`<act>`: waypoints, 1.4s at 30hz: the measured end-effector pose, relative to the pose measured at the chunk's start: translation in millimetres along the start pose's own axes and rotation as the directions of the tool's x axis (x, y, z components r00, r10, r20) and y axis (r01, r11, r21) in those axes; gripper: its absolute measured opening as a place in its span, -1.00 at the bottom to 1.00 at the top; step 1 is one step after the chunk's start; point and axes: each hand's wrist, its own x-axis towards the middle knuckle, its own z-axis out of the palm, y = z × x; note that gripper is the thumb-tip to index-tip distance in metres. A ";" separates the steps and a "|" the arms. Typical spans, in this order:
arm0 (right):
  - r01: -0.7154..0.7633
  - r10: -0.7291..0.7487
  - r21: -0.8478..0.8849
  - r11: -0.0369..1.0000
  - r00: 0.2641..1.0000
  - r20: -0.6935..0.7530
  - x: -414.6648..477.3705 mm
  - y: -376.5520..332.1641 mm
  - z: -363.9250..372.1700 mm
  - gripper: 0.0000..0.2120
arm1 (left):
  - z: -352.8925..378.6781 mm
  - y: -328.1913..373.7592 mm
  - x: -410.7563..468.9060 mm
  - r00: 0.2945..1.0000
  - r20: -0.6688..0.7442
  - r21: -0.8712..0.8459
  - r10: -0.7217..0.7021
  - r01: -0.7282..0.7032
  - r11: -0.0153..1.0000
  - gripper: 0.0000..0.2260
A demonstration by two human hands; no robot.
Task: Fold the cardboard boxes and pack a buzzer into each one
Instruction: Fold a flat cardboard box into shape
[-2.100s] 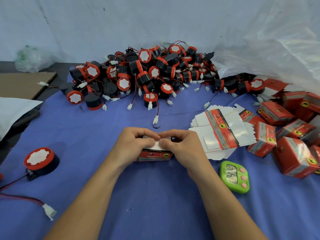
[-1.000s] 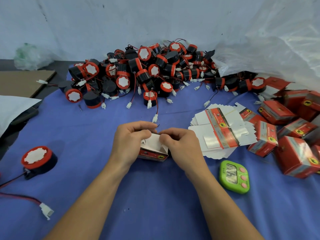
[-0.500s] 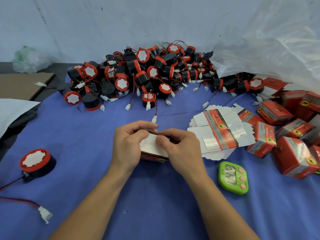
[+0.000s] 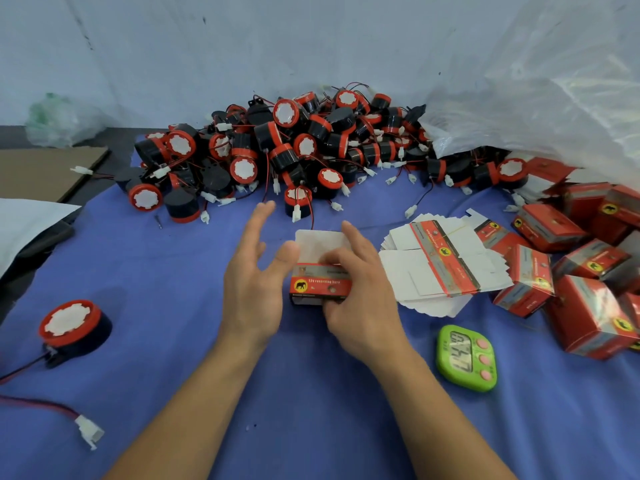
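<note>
- Surface: blue cloth (image 4: 156, 271) before a white wall (image 4: 242, 46); heap of buzzers (image 4: 277, 150) at its far edge; flat box blanks (image 4: 440, 258) and finished red boxes (image 4: 588, 306) to the right
- Left hand (image 4: 252, 292): forearm reaching forward; fingers straight and spread, gripping nothing; thumb at the left edge of the cardboard box (image 4: 318, 287)
- Right hand (image 4: 363, 299): fingers curled round the cardboard box, which sits mid-cloth between both hands, white flap raised

Centre of a blue cloth (image 4: 166, 271): the right hand (image 4: 360, 296) grips a red cardboard box (image 4: 320, 287), white flap raised. The left hand (image 4: 254, 285), fingers spread, is at its 9 o'clock, thumb beside the flap. Heaped buzzers (image 4: 294, 150) at 12 o'clock; banded flat box blanks (image 4: 440, 261) at 3 o'clock, folded boxes (image 4: 588, 306) beyond; green timer (image 4: 465, 356) at 4 o'clock; one loose buzzer (image 4: 71, 327) at 9 o'clock.
</note>
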 end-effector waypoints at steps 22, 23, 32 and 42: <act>0.207 -0.196 0.070 0.976 0.972 -0.131 -12.1 -19.0 15.0 -0.62 | -21.1 -3.8 19.4 0.938 -0.260 0.360 0.229 -0.126 0.924 -0.61; 0.164 -0.140 0.116 0.980 0.972 -0.188 -9.9 -18.2 15.2 -0.62 | -21.3 -5.6 20.8 0.932 -0.275 0.347 0.234 -0.131 0.929 -0.64; -0.487 0.488 0.042 0.873 0.872 -0.033 111.7 6.1 36.8 -0.78 | -29.2 -16.4 39.2 0.993 -0.097 0.201 -0.069 0.088 0.976 -0.70; -0.414 0.426 0.158 0.897 0.903 -0.050 156.9 8.5 7.2 -0.79 | -46.5 -26.3 55.6 0.909 -0.224 -0.298 -0.351 0.279 0.913 -0.71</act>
